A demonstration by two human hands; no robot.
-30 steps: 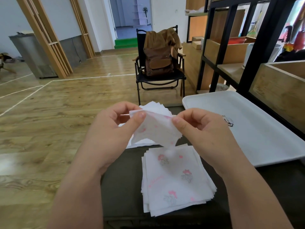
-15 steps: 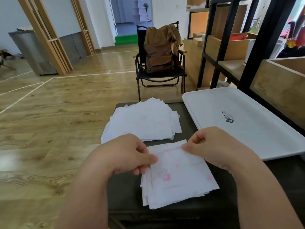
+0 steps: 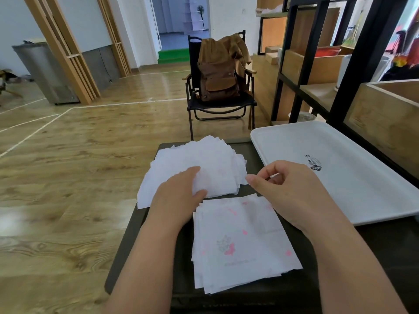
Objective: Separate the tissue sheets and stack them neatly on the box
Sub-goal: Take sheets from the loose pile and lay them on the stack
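On the dark box [image 3: 156,250] lie two heaps of tissue. The near stack [image 3: 242,245], printed with pink figures, sits between my forearms. Behind it, a looser pile of plain white separated sheets [image 3: 204,152] is spread out. My left hand [image 3: 179,196] holds one thin white sheet [image 3: 215,182] between thumb and fingers, low over the far pile's near edge. With curled fingers, my right hand [image 3: 290,191] pinches that sheet's right corner with its fingertips.
A large white tray [image 3: 353,184] lies on the right, touching the box's right side. A black shelf frame with wooden crates [image 3: 385,114] stands behind it. A black chair with a brown backpack [image 3: 217,73] stands beyond the box. Wooden floor is on the left.
Both hands peeled a sheet off in the air, came down to the near stack, then carried a thin sheet forward onto the far pile.
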